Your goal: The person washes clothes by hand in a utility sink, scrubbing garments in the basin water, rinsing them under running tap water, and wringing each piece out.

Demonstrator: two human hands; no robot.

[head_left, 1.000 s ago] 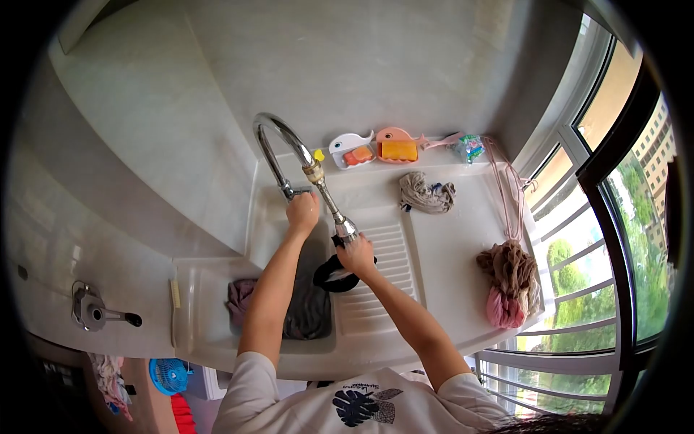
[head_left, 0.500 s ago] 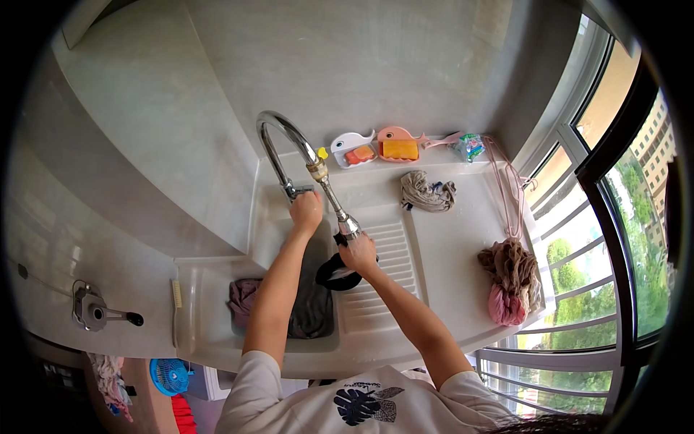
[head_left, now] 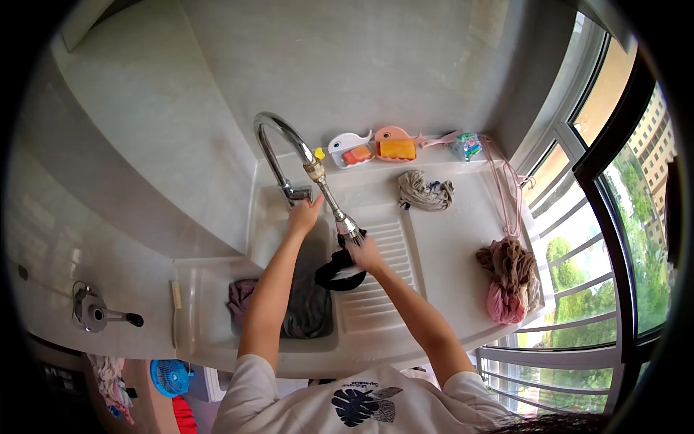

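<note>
At the base of the chrome faucet [head_left: 273, 130], my left hand [head_left: 305, 215] is closed on the faucet handle [head_left: 298, 194]. My right hand [head_left: 365, 254], slightly blurred, grips a black cloth [head_left: 336, 273] with a whitish patch, right under the faucet's spray head [head_left: 347, 227]. Water appears to stream from the head onto the cloth. The cloth hangs between the ribbed washboard [head_left: 387, 253] and the basin. In the basin lie a dark grey garment [head_left: 307, 311] and a purplish cloth [head_left: 241, 298].
A twisted beige-grey cloth [head_left: 425, 192] lies on the right counter, with a brown and pink clothes bundle [head_left: 507, 278] near its edge. Along the back stand a white whale soap dish [head_left: 350, 143], a pink one [head_left: 396, 135] and a brush [head_left: 441, 139]. Pink hangers [head_left: 510, 192] lean at right.
My left hand has shifted its hold on the handle, with the thumb now pointing up. Water now seems to come from the spray head. My right hand has moved slightly down and right.
</note>
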